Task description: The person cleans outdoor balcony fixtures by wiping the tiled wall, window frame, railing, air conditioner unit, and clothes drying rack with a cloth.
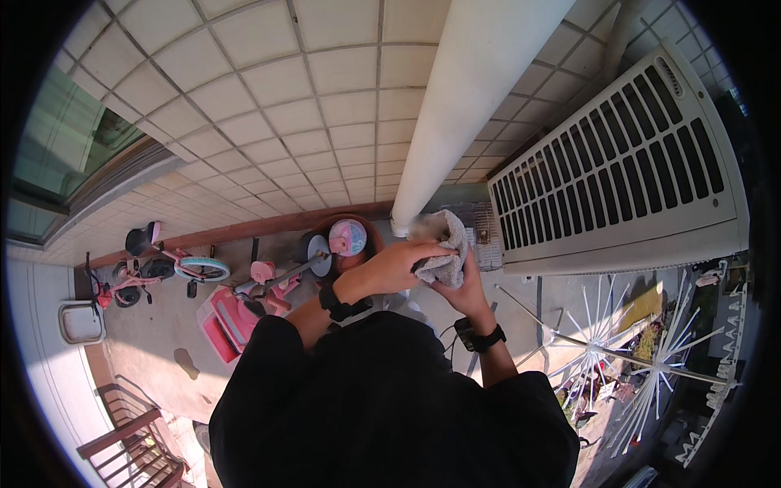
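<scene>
A crumpled grey cloth [452, 232] is bunched up between my two hands, in front of the lower end of a thick white pipe [476, 89]. My left hand [399, 267] grips it from the left, with the fingers reaching over its near side. From below and the right, my right hand [465, 291] is closed around it, and the thumb and palm press into the folds. Part of the cloth's inside is hidden by the folds and my fingers. Dark bands sit on both of my wrists.
A slatted outdoor air-conditioner unit [610, 175] stands to the right. Left are a pink children's bicycle [203, 268], a pink plastic toy [224, 321] and a colourful ball [348, 237] in a reddish-brown pot. White drying racks [598, 350] spread at the lower right. A tiled wall [338, 69] rises ahead.
</scene>
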Available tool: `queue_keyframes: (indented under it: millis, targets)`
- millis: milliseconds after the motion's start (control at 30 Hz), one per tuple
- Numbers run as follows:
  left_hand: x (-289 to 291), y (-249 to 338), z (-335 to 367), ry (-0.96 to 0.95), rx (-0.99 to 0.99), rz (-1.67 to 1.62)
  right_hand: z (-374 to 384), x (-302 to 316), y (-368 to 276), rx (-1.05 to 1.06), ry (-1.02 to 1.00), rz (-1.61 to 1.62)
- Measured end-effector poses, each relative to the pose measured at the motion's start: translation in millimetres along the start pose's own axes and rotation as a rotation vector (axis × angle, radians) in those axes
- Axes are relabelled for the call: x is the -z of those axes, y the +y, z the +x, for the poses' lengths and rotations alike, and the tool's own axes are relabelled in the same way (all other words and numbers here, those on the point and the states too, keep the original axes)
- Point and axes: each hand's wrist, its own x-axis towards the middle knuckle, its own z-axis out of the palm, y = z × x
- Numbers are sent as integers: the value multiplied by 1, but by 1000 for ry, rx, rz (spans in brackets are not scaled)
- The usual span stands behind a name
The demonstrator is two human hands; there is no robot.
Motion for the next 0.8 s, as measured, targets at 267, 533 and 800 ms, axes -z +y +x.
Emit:
queue_keyframes:
  millis: [267, 533, 800]
  targets:
    - [39, 16, 12, 432, -94, 318, 100, -14, -16, 266, 43, 84]
    - [73, 64, 55, 373, -514, 459, 130, 19, -66, 559, 607, -237]
    - [19, 100, 123, 108, -800, 255, 70, 104, -77, 662, 1045, -731]
